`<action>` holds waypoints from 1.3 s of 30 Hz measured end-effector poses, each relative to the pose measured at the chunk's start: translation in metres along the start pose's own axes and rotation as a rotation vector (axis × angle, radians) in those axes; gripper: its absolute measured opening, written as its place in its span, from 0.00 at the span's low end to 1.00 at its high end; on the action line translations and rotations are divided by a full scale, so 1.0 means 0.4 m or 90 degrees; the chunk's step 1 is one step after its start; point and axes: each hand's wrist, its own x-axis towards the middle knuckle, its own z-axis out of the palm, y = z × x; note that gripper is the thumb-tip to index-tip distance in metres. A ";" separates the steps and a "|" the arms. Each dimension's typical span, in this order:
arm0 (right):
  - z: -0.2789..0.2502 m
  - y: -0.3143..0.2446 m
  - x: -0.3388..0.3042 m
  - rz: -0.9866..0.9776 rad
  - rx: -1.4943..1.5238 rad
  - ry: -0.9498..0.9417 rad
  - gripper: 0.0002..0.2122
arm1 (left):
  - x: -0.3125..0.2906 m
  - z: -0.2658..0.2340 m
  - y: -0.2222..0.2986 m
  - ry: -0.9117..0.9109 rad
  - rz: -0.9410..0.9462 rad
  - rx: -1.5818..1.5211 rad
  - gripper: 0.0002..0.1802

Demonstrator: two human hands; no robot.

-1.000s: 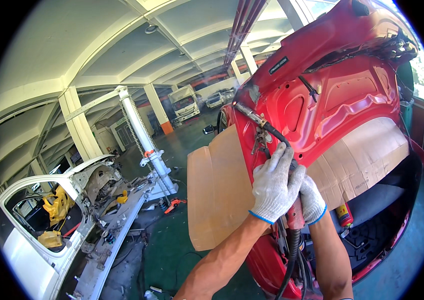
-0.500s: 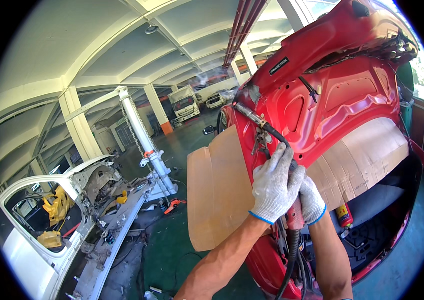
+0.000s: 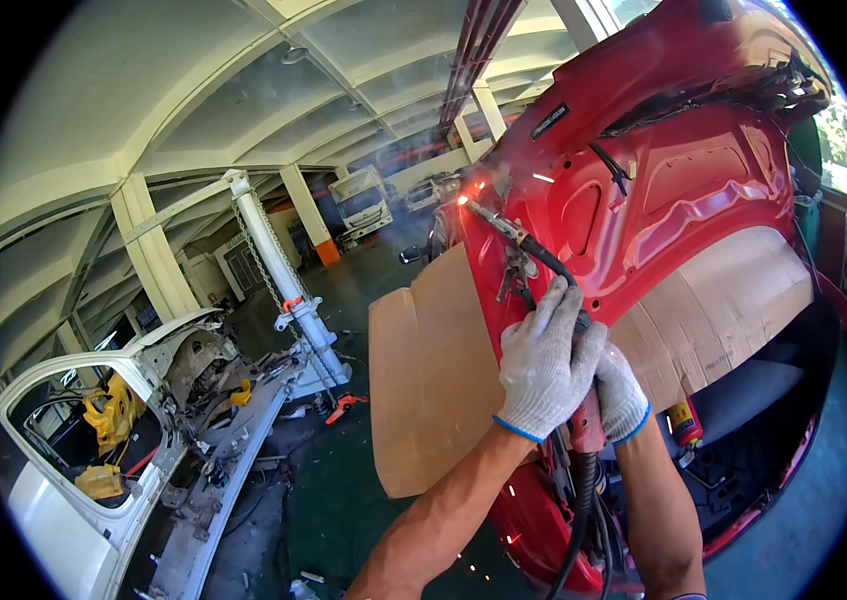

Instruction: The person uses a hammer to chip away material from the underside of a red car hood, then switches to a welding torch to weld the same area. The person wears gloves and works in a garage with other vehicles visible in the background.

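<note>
So both my arms are up from the bottom, bare from the glove cuffs down, elbows apart and wrists angled in until the hands meet. My left hand (image 3: 549, 365) is in front, knuckles up, fingers (image 3: 556, 310) stretched forward and lying close together over the torch (image 3: 542, 253). The right hand (image 3: 626, 390) is tucked just behind it, against the same grip. Left fingers are closed down on the torch with no real gap; the right ones are mostly hidden, but that hand looks wrapped on too.

Gloves are off-white knit, kinda grubby and fuzzy, with blue hems. The torch has a dull pinkish-red handle, a bendy black neck and a scuffed metal end, and its tip glows orange right at the left corner of the raised red lid (image 3: 684, 170). Ribbed black cable (image 3: 584, 515) drops from the handle between my forearms.

The lid is glossy stamped metal, full of curved hollows and ridges, with a dull grey scuffed patch by the tip. Sparks (image 3: 543, 178) show as short bright streaks, plus some smoky haze. Flat brown cardboard (image 3: 434, 380), creased, sticks out past the lid's left edge and runs along its lower edge.
</note>
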 end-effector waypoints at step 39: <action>0.551 0.199 -0.785 -0.028 -0.617 0.446 0.36 | -1.570 -0.834 -0.607 -0.959 -0.499 -0.231 0.25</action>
